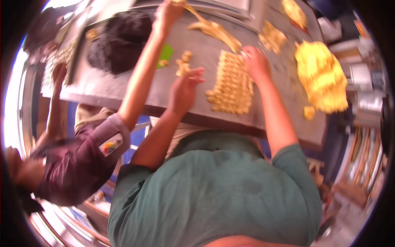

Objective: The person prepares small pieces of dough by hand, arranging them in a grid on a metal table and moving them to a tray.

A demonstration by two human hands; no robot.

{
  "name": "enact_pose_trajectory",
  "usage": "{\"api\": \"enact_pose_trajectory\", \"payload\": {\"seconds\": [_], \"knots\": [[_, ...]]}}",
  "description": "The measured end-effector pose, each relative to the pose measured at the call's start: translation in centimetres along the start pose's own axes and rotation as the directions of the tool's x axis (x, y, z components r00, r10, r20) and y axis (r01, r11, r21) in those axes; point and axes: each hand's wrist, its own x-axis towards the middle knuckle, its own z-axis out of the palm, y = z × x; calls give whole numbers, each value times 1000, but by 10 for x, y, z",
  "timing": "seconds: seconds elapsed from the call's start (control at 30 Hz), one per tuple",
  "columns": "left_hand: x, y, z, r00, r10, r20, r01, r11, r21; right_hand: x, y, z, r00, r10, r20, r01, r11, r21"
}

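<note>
Rows of small tan dough balls [232, 84] lie packed together on the dark table in front of me. At their upper right corner my right hand [258, 65] has its fingers drawn together; whether a piece is in them is too blurred to tell. A long tan dough strip [216, 33] stretches along the table beyond the rows, its right end close to my right fingers. My left hand [184, 91] hovers left of the rows, fingers apart and holding nothing visible. Several loose dough pieces [184, 61] sit just beyond its fingertips.
At left, a co-worker's arm [144, 74] reaches across the table [156, 96], its hand at the strip's far end. A dark crumpled mass [119, 43] and a green flat piece [165, 55] lie there. A large yellow dough mound [321, 76] rests at right, near more dough [272, 37].
</note>
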Motion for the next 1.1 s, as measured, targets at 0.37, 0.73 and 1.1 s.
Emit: {"api": "enact_pose_trajectory", "payload": {"seconds": [0.37, 0.73, 1.1], "knots": [[6, 16, -6, 993, 52, 108, -68, 986, 151, 2, -16, 2, 989, 0, 147, 26, 984, -175], [7, 40, 0, 985, 101, 143, -128, 972, 199, 4, 3, -12, 990, 120, 68, -115, 990, -85], [0, 33, 2, 996, 80, 49, -90, 961, 260, -68, 37, -35, 972, 233, -5, -222, 933, 282]]}}
